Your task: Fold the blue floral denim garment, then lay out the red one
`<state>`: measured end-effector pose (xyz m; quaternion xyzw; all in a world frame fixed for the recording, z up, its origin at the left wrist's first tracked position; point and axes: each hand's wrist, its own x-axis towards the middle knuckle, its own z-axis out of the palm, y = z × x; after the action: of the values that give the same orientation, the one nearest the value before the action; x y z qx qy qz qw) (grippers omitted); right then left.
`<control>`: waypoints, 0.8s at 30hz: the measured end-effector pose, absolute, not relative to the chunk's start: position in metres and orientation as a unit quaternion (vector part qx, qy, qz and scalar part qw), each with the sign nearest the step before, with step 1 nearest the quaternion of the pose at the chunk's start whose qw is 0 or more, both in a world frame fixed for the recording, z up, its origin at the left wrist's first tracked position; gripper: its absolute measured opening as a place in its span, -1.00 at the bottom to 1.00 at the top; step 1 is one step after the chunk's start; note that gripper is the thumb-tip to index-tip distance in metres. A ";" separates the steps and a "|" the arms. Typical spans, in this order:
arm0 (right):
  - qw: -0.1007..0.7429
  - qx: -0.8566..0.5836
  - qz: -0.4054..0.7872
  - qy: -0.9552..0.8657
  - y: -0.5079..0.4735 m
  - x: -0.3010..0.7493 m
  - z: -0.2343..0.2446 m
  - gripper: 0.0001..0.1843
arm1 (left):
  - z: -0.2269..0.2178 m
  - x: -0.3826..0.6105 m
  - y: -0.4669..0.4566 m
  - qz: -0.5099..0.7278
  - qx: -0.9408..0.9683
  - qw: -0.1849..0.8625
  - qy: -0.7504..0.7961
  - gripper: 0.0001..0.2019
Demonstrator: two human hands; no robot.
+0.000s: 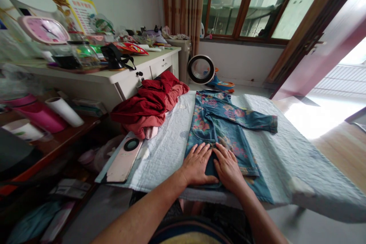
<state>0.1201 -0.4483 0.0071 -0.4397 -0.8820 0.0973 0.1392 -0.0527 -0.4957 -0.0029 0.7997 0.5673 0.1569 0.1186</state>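
Across the cloth-covered desk (288,152), a blue floral garment (231,137) lies partly folded before the person, its lower right corner reaching down to the near edge. Left hand (198,163) and right hand (227,164) rest palm down on its near part, fingers extended and grasping nothing; the fabric beneath both palms is hidden. One sleeve (246,118) crosses the upper layers and points right; the other is hard to make out. A strip of quilted surface separates the garment from a heap of red clothes (151,99), with a broader stretch on the right. By the left edge, near the heap, lies a pale pink phone (121,166). Shadow obscures the lower items at far left, and glare washes out the floor (314,120) beside the open door (311,53).
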 end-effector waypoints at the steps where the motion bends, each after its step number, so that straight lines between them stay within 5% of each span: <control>1: 0.140 -0.439 0.095 -0.882 -0.448 0.120 0.007 -0.51 | -0.003 -0.053 -0.496 0.158 0.799 0.118 0.568 0.07; 17: 0.139 -0.436 0.087 -0.885 -0.445 0.122 0.001 -0.46 | 0.001 -0.053 -0.497 0.175 0.792 0.127 0.571 0.07; 24: 0.126 -0.441 0.098 -0.883 -0.447 0.120 0.006 -0.47 | 0.011 -0.058 -0.502 0.254 0.750 0.112 0.600 -0.48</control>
<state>0.1201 -0.4467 0.0063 -0.4408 -0.8833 0.0982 0.1258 -0.0575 -0.5022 0.0113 0.7503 0.6001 0.2536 0.1122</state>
